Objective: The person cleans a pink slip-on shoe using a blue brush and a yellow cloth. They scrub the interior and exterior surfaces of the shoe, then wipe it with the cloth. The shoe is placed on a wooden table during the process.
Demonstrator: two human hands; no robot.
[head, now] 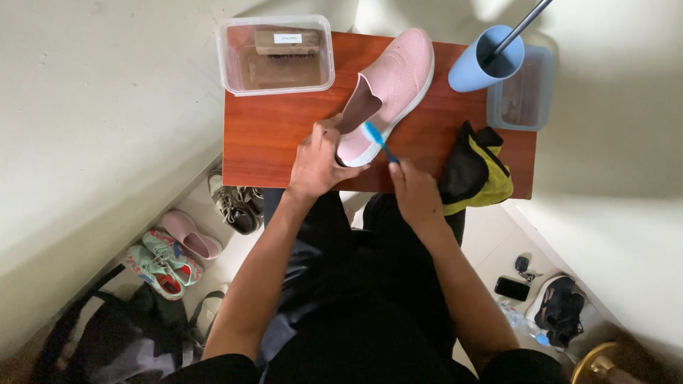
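Note:
A pink slip-on shoe [393, 82] lies on a small red-brown wooden table [274, 128], toe pointing away to the right. My left hand [319, 160] grips its heel end. My right hand [414, 190] holds a blue toothbrush [377, 141], whose head rests against the white sole by the heel.
A clear plastic box with a wooden brush [277, 53] sits at the table's far left. A blue cup [487, 60] and a second clear container [523, 92] stand far right, a black-and-yellow cloth [475, 171] near right. Several shoes [185, 242], a bag and a phone lie on the floor.

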